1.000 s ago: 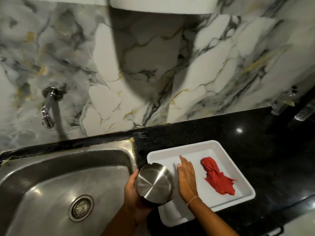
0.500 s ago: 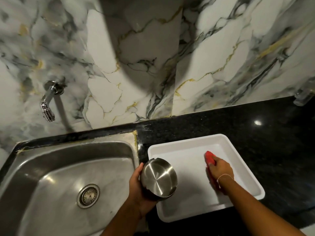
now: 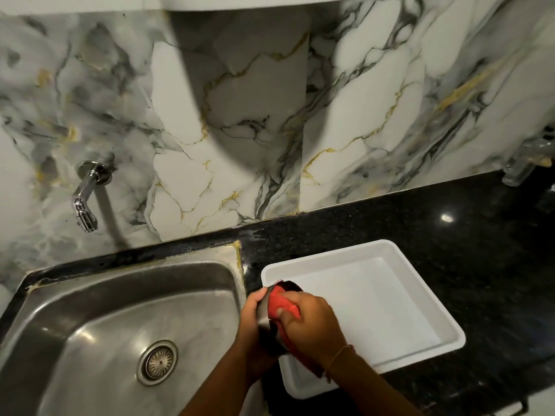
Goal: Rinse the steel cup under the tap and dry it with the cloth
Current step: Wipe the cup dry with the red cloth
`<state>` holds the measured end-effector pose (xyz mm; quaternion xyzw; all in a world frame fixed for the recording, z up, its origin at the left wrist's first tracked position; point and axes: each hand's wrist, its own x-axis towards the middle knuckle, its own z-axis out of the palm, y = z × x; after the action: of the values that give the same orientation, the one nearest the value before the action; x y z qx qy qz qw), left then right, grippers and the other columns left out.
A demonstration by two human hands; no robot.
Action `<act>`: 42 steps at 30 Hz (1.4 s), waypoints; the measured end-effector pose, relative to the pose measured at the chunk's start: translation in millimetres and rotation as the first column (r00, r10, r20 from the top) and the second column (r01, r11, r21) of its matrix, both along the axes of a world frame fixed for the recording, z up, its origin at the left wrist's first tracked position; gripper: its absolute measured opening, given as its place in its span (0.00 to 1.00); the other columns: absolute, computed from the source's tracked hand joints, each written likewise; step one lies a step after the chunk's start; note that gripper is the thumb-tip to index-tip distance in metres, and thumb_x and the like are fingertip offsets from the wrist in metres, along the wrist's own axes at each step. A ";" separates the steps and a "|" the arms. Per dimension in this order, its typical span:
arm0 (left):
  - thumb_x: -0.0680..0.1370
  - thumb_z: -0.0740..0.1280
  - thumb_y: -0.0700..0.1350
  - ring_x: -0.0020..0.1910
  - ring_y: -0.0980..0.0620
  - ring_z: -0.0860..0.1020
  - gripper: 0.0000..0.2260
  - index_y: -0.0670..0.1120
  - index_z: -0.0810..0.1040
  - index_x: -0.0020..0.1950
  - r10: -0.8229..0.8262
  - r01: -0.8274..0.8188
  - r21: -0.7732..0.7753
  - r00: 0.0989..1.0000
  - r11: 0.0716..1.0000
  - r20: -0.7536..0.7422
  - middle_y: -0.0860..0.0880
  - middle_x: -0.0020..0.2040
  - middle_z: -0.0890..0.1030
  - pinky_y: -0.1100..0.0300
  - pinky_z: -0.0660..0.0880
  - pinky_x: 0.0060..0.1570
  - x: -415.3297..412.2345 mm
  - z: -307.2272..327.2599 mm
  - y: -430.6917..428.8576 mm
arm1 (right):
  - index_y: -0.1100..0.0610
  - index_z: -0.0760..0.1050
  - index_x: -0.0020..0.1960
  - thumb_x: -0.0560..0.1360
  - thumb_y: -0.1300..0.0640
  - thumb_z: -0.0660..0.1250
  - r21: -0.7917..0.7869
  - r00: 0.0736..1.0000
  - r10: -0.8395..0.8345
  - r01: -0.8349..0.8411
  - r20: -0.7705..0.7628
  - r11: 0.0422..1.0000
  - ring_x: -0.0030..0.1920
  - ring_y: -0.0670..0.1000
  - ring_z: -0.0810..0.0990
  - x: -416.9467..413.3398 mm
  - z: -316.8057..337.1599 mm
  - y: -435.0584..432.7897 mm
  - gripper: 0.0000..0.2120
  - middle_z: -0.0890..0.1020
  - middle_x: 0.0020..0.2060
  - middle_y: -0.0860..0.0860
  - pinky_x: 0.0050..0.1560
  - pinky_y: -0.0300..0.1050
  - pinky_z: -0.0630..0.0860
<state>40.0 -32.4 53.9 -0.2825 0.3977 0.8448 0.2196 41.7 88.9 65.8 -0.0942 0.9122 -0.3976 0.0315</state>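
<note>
My left hand (image 3: 253,322) grips the steel cup (image 3: 264,310) by its side, over the left edge of the white tray (image 3: 390,259). The cup is tilted with its mouth facing up and away, and most of it is hidden by both hands. My right hand (image 3: 312,328) holds the red cloth (image 3: 277,303) and presses it into the cup's mouth. The chrome tap (image 3: 85,195) sticks out of the marble wall at the left, above the steel sink (image 3: 90,310), with no water running from it.
A black granite counter (image 3: 450,235) surrounds the sink and the tray. A clear bottle (image 3: 522,166) lies at the far right against the marble wall. The sink drain (image 3: 157,361) lies at the basin's centre.
My right hand lifted the red cloth off the tray and brought it left into the cup. My left hand turned the cup from bottom-up to mouth-up.
</note>
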 end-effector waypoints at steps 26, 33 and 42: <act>0.73 0.66 0.48 0.44 0.40 0.83 0.19 0.42 0.81 0.61 0.085 -0.088 -0.009 0.985 0.996 -0.152 0.37 0.47 0.84 0.49 0.80 0.47 -5.3 9.2 -23.0 | 0.62 0.86 0.45 0.62 0.41 0.70 -0.054 0.886 0.139 -0.128 0.443 0.990 0.37 0.54 0.80 1.2 34.6 0.4 0.25 0.84 0.37 0.64 0.42 0.56 0.80; 0.71 0.70 0.57 0.43 0.41 0.85 0.20 0.44 0.82 0.55 0.014 -0.016 -0.084 0.999 0.996 -0.032 0.40 0.46 0.86 0.48 0.82 0.47 -12.8 9.9 -30.7 | 0.59 0.84 0.58 0.78 0.66 0.63 -0.613 0.825 0.127 0.296 0.551 0.732 0.34 0.52 0.85 2.4 34.2 6.6 0.15 0.87 0.39 0.58 0.32 0.41 0.80; 0.51 0.77 0.67 0.62 0.38 0.80 0.47 0.48 0.78 0.67 -0.034 0.039 -0.123 0.998 0.992 0.045 0.39 0.61 0.83 0.34 0.74 0.59 -13.7 18.4 -41.7 | 0.44 0.75 0.67 0.72 0.52 0.64 0.423 0.835 0.295 -0.083 -0.465 0.902 0.44 0.53 0.83 18.8 33.1 -10.2 0.23 0.83 0.54 0.52 0.34 0.47 0.81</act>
<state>26.3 -74.1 72.4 -0.3062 0.4498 0.8081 0.2255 60.5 78.8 99.0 -0.2811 0.9322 -0.1649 -0.1576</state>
